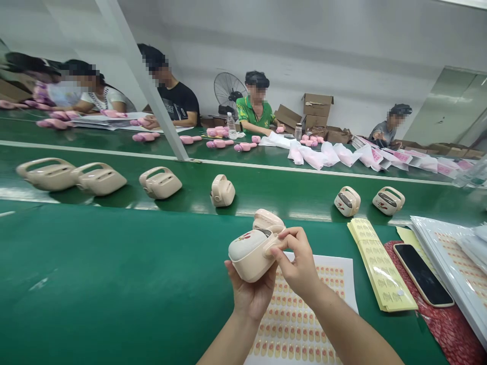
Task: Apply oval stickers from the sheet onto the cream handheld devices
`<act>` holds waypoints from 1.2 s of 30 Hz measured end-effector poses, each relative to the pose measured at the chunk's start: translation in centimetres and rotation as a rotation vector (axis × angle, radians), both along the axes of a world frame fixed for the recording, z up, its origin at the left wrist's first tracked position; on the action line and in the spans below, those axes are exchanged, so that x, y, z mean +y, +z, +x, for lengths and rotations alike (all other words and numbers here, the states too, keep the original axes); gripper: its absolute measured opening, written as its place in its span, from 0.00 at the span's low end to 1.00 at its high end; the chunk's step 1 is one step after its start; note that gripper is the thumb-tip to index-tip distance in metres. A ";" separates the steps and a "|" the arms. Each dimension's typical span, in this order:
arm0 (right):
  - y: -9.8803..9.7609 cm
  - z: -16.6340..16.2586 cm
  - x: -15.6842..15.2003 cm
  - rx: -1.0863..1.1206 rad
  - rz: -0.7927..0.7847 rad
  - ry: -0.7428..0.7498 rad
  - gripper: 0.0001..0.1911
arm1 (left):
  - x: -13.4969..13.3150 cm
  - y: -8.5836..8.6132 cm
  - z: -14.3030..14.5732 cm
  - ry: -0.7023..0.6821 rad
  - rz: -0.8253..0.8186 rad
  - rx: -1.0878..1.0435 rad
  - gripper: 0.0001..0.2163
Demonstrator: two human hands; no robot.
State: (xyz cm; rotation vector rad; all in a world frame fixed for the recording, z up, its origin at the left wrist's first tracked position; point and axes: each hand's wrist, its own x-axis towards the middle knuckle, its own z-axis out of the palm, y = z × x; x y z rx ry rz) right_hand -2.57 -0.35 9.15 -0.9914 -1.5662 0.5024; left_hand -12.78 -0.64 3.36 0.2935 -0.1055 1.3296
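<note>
My left hand (251,294) cups a small cream speaker (251,266) from below, its fingers wrapped around the underside. The speaker is tilted, with its pale front panel and red printed pattern facing up and to the left. My right hand (299,258) is closed at the speaker's right side, thumb and forefinger pressed on the round joint by the handle. Whether a small piece lies under those fingertips is hidden. Below both hands lies a white sheet of small yellow-and-red oval stickers (287,332), partly covered by my forearms.
Several similar speakers stand along the green belt (266,192) ahead. To the right lie yellow label strips (376,263), a phone (422,274) and a stack of sticker sheets (449,274). A slanted metal post (152,91) rises at left. Across the belt, several people handle pink items.
</note>
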 end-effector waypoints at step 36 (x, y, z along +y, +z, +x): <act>-4.5 -2.2 4.0 -0.807 -0.475 -0.019 0.11 | 1.8 1.4 -5.4 0.228 -0.072 -0.055 0.33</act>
